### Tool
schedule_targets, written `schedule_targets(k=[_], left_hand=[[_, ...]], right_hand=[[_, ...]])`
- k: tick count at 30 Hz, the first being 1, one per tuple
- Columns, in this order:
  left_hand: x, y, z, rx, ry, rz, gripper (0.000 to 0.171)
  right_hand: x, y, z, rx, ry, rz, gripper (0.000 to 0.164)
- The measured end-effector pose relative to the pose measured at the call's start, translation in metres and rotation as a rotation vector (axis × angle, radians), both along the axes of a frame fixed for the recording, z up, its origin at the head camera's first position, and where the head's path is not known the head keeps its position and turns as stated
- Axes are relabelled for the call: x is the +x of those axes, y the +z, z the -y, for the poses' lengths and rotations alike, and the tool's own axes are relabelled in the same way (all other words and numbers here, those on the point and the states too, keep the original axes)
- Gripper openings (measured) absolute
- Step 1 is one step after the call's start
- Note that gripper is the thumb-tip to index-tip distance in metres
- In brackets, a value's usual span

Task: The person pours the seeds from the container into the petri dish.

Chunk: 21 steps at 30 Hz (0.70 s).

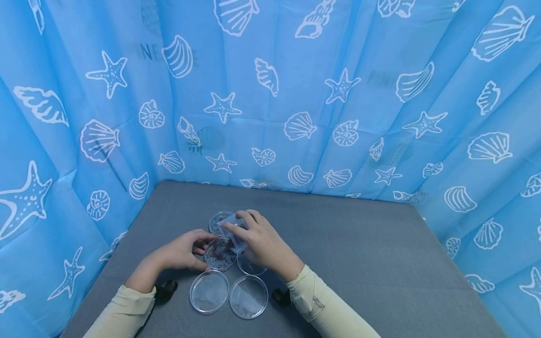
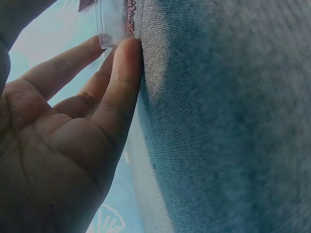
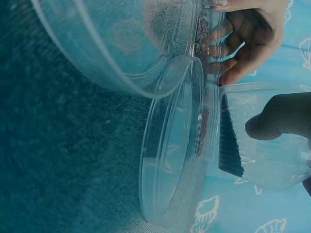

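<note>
My right hand (image 1: 264, 244) grips a clear plastic box (image 3: 265, 158), tipped over a petri dish (image 1: 219, 256). Dark granules (image 3: 230, 145) lie along the box's lower side in the right wrist view. Reddish-brown bits are spread in the dish below. At that dish's left side, my left hand (image 1: 183, 252) holds the rim between thumb and fingers; its thumb (image 2: 127, 63) rests low against the table in the left wrist view. Another dish with dark grainy contents (image 1: 215, 224) sits just behind, partly covered by the box.
Two clear dishes (image 1: 209, 292) (image 1: 248, 296) lie side by side nearest me. A further clear dish (image 1: 250, 267) is partly hidden under my right hand. The grey table (image 1: 359, 263) extends to the right, with a blue shell-patterned curtain (image 1: 304, 155) around it.
</note>
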<state>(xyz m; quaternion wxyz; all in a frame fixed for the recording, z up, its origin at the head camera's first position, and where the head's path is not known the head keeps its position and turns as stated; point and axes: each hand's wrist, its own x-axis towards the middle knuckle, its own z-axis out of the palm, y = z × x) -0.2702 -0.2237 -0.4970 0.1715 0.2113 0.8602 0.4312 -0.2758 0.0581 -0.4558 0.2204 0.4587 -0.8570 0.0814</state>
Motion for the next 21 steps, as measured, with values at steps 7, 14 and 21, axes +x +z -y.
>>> schedule_targets(k=[7, 14, 21], left_hand=[[-0.001, 0.0, 0.001, -0.002, -0.006, -0.002, 0.086], [0.0, 0.001, 0.001, 0.021, -0.024, 0.009, 0.085], [0.001, 0.0, 0.0, 0.023, -0.016, 0.008, 0.084]], right_hand=[[-0.002, -0.002, -0.002, -0.002, -0.007, 0.009, 0.087], [-0.003, -0.001, -0.007, -0.009, -0.042, 0.043, 0.09], [-0.003, -0.004, -0.015, -0.082, -0.097, 0.127, 0.092]])
